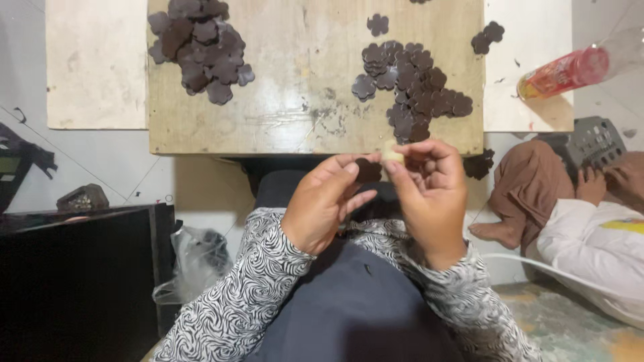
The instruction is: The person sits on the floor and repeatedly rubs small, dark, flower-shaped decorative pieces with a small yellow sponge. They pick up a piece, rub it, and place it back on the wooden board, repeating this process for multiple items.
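Note:
My left hand (pixel 325 201) and my right hand (pixel 429 194) meet just below the front edge of a wooden board (pixel 295 87). Between the fingertips of both hands sits a small pale yellowish piece (pixel 392 155), and a dark flower-shaped cutout (pixel 367 171) shows behind my left fingers. On the board lie two heaps of dark brown flower-shaped cutouts, one at the far left (pixel 200 47) and one at the right (pixel 409 87). My sleeves have a black and white swirl pattern.
A red and clear bottle (pixel 567 70) lies on a white board at the right. Another person sits at the right with a foot (pixel 500 231) near me. A black box (pixel 74 275) and a crumpled plastic bag (pixel 198 258) stand at the left.

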The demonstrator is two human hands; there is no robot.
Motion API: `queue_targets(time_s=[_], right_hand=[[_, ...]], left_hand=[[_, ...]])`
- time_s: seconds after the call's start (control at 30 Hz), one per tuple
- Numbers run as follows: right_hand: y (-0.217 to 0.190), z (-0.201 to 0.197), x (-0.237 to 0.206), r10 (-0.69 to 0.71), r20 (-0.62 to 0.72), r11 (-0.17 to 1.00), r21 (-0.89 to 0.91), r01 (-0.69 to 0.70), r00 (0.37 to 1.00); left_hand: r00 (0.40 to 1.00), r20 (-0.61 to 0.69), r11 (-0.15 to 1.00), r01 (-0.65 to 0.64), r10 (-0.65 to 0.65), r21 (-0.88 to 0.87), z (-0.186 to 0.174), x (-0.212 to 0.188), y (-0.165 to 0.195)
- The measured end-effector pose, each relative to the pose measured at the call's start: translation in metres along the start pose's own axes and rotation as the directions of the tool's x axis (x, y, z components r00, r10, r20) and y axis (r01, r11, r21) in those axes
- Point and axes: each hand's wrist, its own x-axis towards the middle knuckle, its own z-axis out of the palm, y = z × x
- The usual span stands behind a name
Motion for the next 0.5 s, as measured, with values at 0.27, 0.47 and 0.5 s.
queue_targets(time_s=[0.27, 0.47, 0.5], right_hand=[[0.001, 0.008, -0.012, -0.133, 0.153, 0.879, -0.439, 0.188, 0.979], [0.001, 0.003, -0.005, -0.233, 0.221, 0.694, -0.645, 0.321, 0.947], [-0.001, 0.002, -0.002, -0.249, 0.231, 0.672, -0.658, 0.34, 0.94]], left_hand=[[0.999, 0.023, 0.999, -0.032, 0.031, 0.019, -0.01, 0.011, -0.006], [0.986, 0.155, 0.997, -0.062, 0.067, -0.037, -0.01, 0.007, -0.011], [0.994, 0.105, 0.999, -0.025, 0.027, -0.023, -0.01, 0.009, -0.011]])
